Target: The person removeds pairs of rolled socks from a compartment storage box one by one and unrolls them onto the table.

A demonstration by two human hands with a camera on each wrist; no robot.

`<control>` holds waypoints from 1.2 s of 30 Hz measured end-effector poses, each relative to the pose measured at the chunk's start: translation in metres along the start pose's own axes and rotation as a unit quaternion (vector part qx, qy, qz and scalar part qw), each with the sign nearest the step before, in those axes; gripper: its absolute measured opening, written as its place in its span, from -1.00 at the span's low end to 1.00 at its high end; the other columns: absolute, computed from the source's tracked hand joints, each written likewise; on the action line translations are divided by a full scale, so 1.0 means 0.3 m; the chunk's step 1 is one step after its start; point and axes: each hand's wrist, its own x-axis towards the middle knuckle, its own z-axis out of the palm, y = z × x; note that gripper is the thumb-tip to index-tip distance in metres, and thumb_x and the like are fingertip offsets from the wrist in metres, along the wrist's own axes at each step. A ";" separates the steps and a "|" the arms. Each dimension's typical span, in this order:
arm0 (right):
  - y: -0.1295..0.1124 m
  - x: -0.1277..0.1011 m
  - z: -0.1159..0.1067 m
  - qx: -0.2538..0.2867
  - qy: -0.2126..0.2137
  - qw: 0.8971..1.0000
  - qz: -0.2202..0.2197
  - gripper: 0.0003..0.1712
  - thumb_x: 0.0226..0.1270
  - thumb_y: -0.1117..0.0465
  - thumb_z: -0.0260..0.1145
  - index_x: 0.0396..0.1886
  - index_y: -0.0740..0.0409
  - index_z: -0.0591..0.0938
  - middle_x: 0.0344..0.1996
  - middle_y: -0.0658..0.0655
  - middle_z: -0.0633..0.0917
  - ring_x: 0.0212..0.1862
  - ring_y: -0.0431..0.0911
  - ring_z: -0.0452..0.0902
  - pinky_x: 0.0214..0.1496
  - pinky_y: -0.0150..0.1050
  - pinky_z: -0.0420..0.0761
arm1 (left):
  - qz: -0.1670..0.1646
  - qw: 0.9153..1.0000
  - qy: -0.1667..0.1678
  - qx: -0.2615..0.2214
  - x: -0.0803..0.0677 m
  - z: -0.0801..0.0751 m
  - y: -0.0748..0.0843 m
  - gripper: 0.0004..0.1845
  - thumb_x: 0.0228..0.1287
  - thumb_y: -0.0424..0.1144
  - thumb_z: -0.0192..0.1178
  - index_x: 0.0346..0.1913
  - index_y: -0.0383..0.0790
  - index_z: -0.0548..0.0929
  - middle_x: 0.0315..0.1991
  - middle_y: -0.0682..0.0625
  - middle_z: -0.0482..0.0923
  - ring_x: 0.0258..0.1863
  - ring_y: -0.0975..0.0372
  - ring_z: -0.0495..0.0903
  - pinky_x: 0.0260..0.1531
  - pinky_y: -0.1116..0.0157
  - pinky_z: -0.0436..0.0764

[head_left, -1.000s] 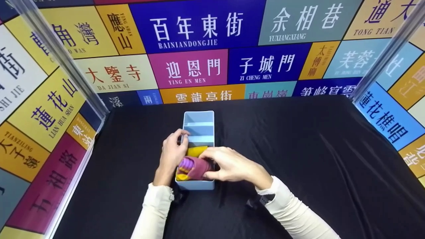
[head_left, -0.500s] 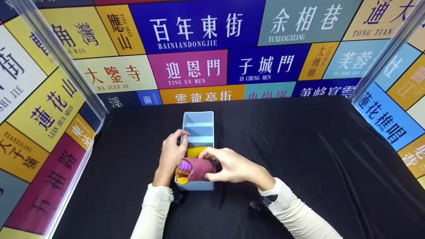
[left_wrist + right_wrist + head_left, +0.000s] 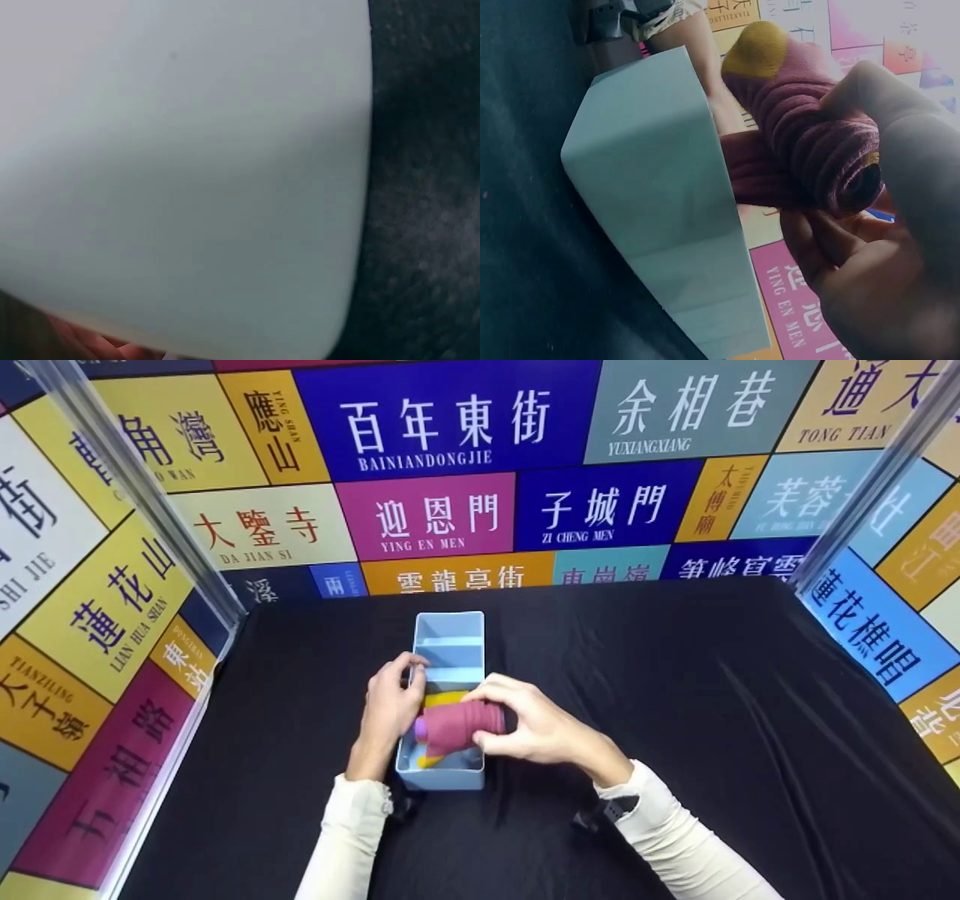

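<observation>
My right hand [image 3: 536, 727] holds a maroon ribbed sock [image 3: 454, 727], bunched or rolled up, between thumb and fingers, over the near part of a pale blue divided box [image 3: 442, 780]. In the right wrist view, the sock [image 3: 802, 124] has a yellow toe, and a flat maroon length hangs behind the box wall [image 3: 660, 150]. Yellow and purple patches show around the sock in the head view. My left hand [image 3: 390, 694] grips the box's left wall, fingers over the rim. That outer wall [image 3: 210, 195] fills most of the left wrist view, with a bit of fingers at the bottom left.
The box's far compartments [image 3: 450, 656] show bare bottoms behind thin dividers. A black cloth [image 3: 637, 682] covers the table under the box. Printed sign panels [image 3: 442, 420] stand at the back and sides, with clear posts [image 3: 874, 487] at the corners.
My right hand has drawn the sock a little right and up, turning it so more of its maroon side shows. More of the near compartment's floor is visible. My left hand has stayed put.
</observation>
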 end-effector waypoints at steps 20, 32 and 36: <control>0.063 -0.111 -0.078 0.071 0.024 0.996 0.050 -0.56 0.44 0.17 0.50 0.27 -0.11 0.71 -0.11 -0.04 0.79 -0.17 -0.14 0.71 -0.04 -0.33 0.68 | -0.012 1.000 -0.007 0.003 -0.001 0.000 0.000 -0.80 0.55 -0.02 0.19 0.02 0.17 0.80 -0.03 0.01 0.75 0.00 0.07 0.73 0.06 0.00 0.65; 0.115 -0.187 -0.152 0.078 0.025 0.995 0.063 -0.53 0.46 0.21 0.50 0.31 -0.10 0.69 -0.06 0.00 0.79 -0.16 -0.12 0.71 -0.08 -0.34 0.68 | -0.012 1.000 -0.012 -0.008 -0.001 -0.001 -0.004 -0.79 0.57 -0.02 0.19 0.03 0.15 0.81 -0.04 0.03 0.74 0.00 0.10 0.71 0.08 0.04 0.65; 0.136 -0.215 -0.171 0.076 0.024 0.994 0.070 -0.53 0.48 0.24 0.47 0.34 -0.06 0.69 -0.06 0.02 0.80 -0.20 -0.16 0.70 -0.14 -0.35 0.68 | -0.005 1.000 -0.015 -0.011 0.000 -0.002 -0.006 -0.78 0.58 -0.03 0.17 0.04 0.14 0.80 -0.03 0.03 0.74 0.02 0.12 0.73 0.09 0.03 0.65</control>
